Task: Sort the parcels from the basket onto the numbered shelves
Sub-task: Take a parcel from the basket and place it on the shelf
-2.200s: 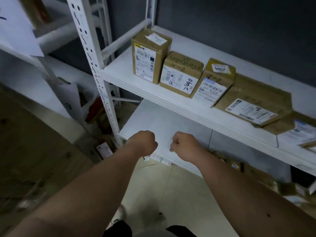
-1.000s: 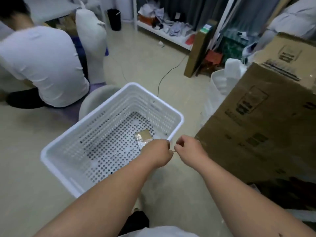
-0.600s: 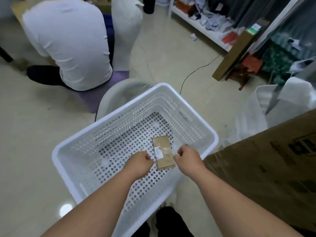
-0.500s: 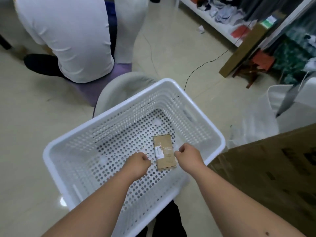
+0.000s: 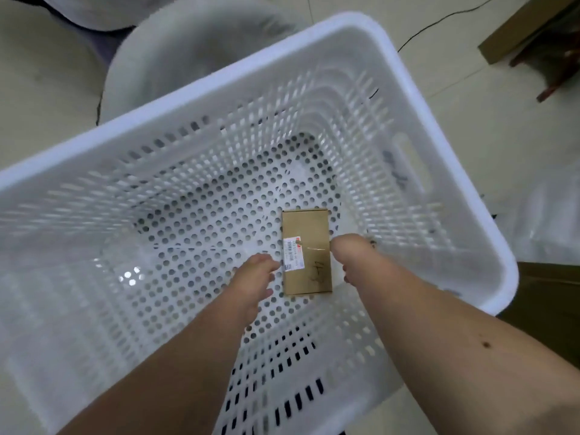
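- Left hand: fingers curled, tips at the left edge of the parcel in the basket; grip unclear.
- Right hand: fingers hidden at the parcel's right edge; cannot tell.

Both bare forearms reach forward and down, left hand and right hand loosely curled, holding nothing.

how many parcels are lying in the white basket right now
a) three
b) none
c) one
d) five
c) A single flat brown parcel with a white label lies on the perforated floor of the basket, between the left hand and the right hand; no other parcel shows inside.
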